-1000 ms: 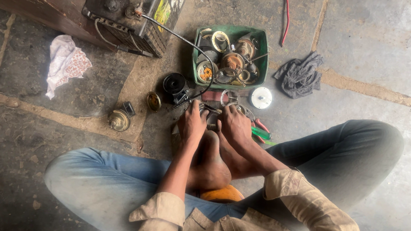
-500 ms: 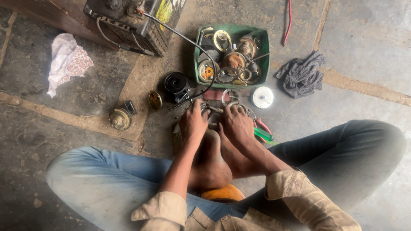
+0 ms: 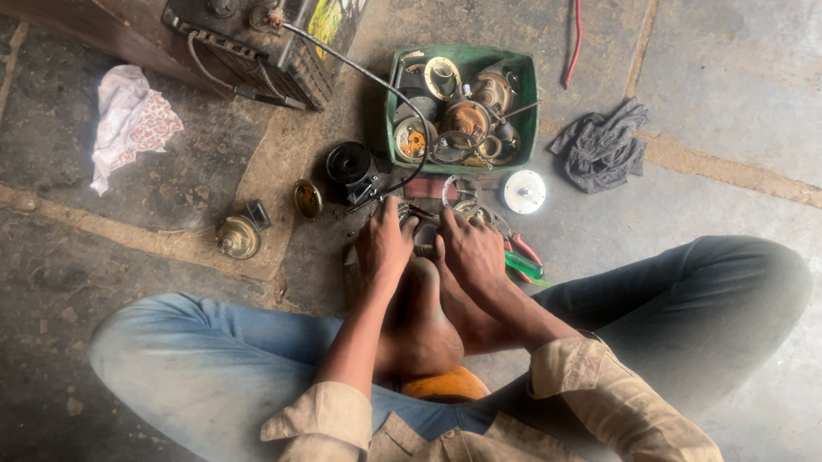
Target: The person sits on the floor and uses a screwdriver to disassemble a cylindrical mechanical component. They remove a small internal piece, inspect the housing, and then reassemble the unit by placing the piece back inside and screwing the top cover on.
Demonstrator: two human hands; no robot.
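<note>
I sit cross-legged on a stone floor. My left hand (image 3: 385, 244) and my right hand (image 3: 471, 249) press together on a small dark metal part (image 3: 423, 230) held down by my bare feet. The fingers of both hands curl over it and hide most of it. A black cable (image 3: 366, 74) runs from a battery to the spot under my hands. A green tray (image 3: 526, 122) full of rusty rings, gears and metal parts stands just beyond my hands. A green-and-red handled tool (image 3: 525, 263) lies by my right wrist.
A black battery (image 3: 270, 8) stands at the back left. A black round part (image 3: 349, 164), a brass cap (image 3: 308, 198) and a round brass fitting (image 3: 237, 237) lie left of my hands. A white disc (image 3: 523, 191), a grey rag (image 3: 601, 146), a white cloth (image 3: 130, 122), a red wire (image 3: 575, 26).
Both hands stay on the part with only slight finger shifts. The view has drifted slightly.
</note>
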